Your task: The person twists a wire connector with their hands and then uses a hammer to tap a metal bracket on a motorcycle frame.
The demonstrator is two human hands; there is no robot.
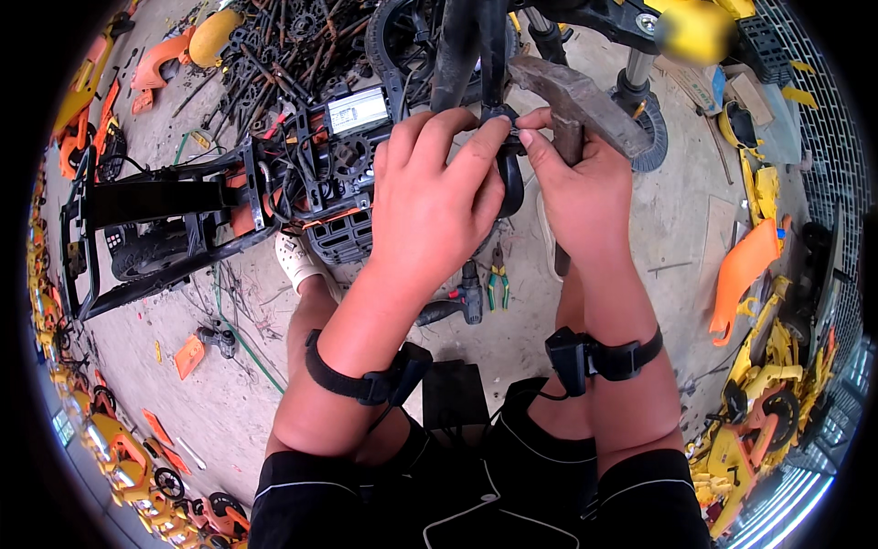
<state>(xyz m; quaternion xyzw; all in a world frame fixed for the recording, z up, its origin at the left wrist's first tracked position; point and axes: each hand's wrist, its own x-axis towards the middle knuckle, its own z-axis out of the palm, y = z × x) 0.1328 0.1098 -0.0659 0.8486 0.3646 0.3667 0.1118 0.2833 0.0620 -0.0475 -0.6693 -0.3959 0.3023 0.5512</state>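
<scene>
My left hand [437,192] is closed against a black clamp-like part on the dark upright tube [494,55] of a vehicle frame. Its index fingertip presses there; what the fingers grip, if anything, is hidden. Close beside it, my right hand [590,197] keeps a hammer tucked in its palm. The worn steel head of the hammer [585,101] rises above the hand, and the handle's end shows below. The right thumb and index finger come together at the same black part, perhaps on something too small to make out.
A black frame with exposed wiring [302,174] lies to the left. Between my feet are a cordless drill [469,293] and green-handled pliers [497,277]. Rusty metal parts [283,55] are heaped at the far left. An orange panel [745,274] and yellow parts lie right.
</scene>
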